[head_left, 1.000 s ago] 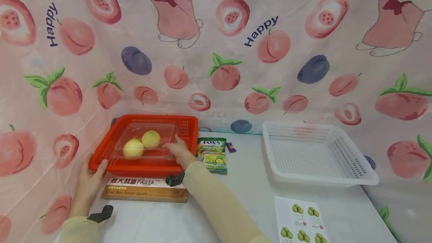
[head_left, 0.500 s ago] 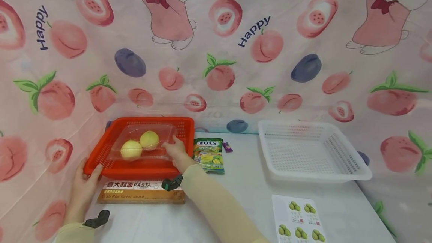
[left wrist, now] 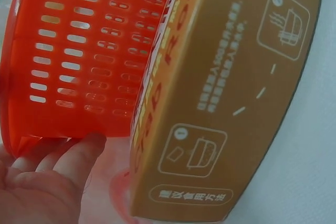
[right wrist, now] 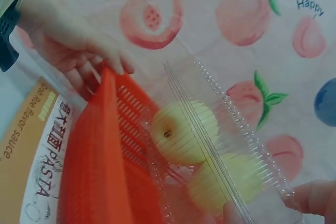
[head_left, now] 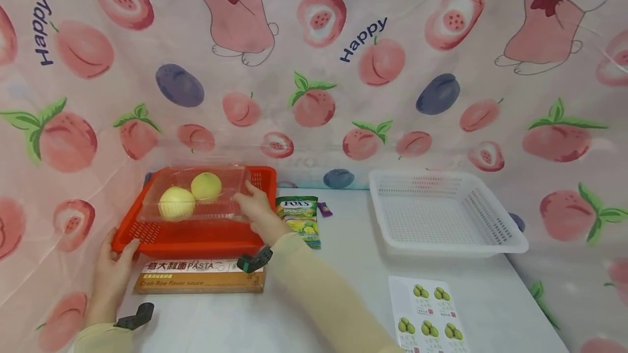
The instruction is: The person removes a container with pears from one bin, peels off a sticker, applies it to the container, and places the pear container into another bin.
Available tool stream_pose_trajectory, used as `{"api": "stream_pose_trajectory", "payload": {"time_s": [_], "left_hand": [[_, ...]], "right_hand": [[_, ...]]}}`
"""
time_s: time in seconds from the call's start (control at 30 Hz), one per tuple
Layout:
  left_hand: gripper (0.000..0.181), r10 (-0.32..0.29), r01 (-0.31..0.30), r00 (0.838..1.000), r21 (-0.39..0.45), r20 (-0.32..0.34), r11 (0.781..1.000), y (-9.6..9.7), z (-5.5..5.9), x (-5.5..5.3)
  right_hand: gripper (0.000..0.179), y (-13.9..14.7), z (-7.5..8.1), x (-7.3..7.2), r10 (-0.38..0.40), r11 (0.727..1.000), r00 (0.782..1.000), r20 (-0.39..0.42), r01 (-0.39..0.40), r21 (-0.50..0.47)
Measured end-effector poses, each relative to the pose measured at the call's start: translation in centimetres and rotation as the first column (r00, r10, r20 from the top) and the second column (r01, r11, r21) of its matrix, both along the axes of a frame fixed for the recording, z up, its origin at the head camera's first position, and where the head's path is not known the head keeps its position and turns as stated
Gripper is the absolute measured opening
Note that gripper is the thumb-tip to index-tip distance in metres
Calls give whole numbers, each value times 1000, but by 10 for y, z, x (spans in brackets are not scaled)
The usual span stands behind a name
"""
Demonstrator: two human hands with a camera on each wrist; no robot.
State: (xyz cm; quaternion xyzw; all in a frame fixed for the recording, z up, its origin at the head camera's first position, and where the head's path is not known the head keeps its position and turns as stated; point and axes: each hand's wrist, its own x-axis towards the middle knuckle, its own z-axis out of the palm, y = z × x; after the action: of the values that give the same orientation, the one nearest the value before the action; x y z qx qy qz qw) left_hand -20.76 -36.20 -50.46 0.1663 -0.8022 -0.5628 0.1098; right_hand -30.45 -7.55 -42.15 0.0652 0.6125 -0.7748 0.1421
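Note:
In the head view, my right hand (head_left: 262, 214) grips the right end of a clear plastic box (head_left: 230, 187) with two round yellow-green fruits (head_left: 206, 187) inside. The box is slightly tilted over a red slotted basket (head_left: 196, 247). Thumb and fingers (right wrist: 315, 198) of that hand are on the box's end in the right wrist view. My left hand (head_left: 110, 268) holds the basket's near left corner, its thumb at the front. In the left wrist view, its fingers (left wrist: 79, 163) lie against the basket's lower wall, partly hidden.
A pasta box (head_left: 198, 277) lies right in front of the basket. To its right are a green FOX'S candy bag (head_left: 299, 219) and a small purple packet (head_left: 324, 209). A white basket (head_left: 446, 217) and a printed sheet (head_left: 427, 315) are farther right. Patterned cloth (head_left: 314, 140) hangs behind.
My right hand has raised the clear box with its fruits up and leftward from inside the red basket. My left hand stays on the basket's corner. The head view has shifted slightly.

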Motion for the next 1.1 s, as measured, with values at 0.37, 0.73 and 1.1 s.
{"api": "stream_pose_trajectory", "payload": {"time_s": [0.37,0.73,1.1], "left_hand": [[72,28,-27,999,24,-25,999,-6,-1,2],[73,2,-2,1000,13,-1,1000,-5,-1,4],[73,-20,21,1000,24,-20,999,1,-3,0]], "right_hand": [[64,43,25,8,99,992,994,-51,-103,-72],[64,122,37,28,92,994,993,-80,-95,-44],[65,224,27,68,21,1000,994,-107,-20,3]]}}
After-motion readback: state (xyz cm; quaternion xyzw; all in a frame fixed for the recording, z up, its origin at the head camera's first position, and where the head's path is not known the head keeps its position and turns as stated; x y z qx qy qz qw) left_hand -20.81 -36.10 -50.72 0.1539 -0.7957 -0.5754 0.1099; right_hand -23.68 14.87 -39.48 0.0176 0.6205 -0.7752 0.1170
